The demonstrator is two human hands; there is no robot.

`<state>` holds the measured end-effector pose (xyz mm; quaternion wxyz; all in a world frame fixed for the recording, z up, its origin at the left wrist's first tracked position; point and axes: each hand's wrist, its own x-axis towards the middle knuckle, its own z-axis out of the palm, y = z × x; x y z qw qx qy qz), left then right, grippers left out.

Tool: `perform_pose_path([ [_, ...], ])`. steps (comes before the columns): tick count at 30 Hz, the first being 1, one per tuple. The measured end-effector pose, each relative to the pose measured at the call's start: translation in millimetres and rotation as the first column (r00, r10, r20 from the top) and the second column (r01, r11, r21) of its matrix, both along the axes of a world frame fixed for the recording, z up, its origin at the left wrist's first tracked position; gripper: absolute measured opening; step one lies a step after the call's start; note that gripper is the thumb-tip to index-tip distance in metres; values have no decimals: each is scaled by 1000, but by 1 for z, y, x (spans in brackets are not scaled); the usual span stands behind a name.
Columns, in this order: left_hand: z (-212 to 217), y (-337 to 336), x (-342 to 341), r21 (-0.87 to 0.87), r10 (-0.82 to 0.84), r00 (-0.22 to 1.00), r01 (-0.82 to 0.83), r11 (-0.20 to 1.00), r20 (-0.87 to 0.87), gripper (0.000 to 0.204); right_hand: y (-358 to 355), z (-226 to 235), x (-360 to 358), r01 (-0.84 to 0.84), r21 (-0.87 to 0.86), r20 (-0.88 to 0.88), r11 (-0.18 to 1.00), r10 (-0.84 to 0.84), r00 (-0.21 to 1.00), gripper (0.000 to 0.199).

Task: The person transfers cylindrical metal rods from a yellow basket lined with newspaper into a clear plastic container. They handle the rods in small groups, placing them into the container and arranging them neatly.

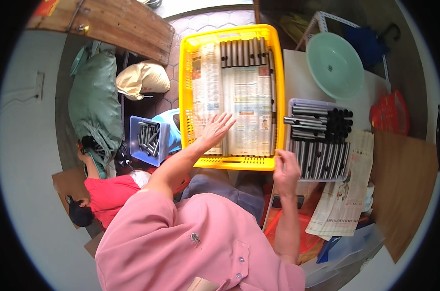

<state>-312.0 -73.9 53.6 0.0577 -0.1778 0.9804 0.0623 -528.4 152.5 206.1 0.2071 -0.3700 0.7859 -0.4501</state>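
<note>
Here my left hand (215,130) lay flat with its fingers spread, palm down on the newspaper (246,114) that lined the yellow crate (185,87), clasping nothing. Beyond my fingertips, at the far end of the crate, a row of dark metal tubes (243,52) showed above the paper's edge. My right hand (286,170) rested at the crate's near right corner, fingers curled loosely; whether it gripped the rim or anything else I could not tell. Just to the right of that hand stood a pale tray (293,104) stacked with more grey tubes (317,157), some lying crosswise on top. Past the tray sat a green basin (334,65), and nearer me, under the tray, lay folded newspapers (343,203). Left of my left arm stood a blue bin (135,140) holding short tubes.
</note>
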Motion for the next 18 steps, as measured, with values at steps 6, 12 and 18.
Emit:
perform_pose_path([
  [6,-13,-56,7,-62,-279,912,311,948,300,39,-66,-77,66,-205,107,219,973,179,959,16],
  [12,12,-86,56,17,-309,939,310,951,150,11,-125,-128,93,-295,245,395,923,183,900,19],
  [18,66,-106,112,39,-200,980,200,979,6,19,-170,-168,132,-195,648,245,736,41,969,44],
])
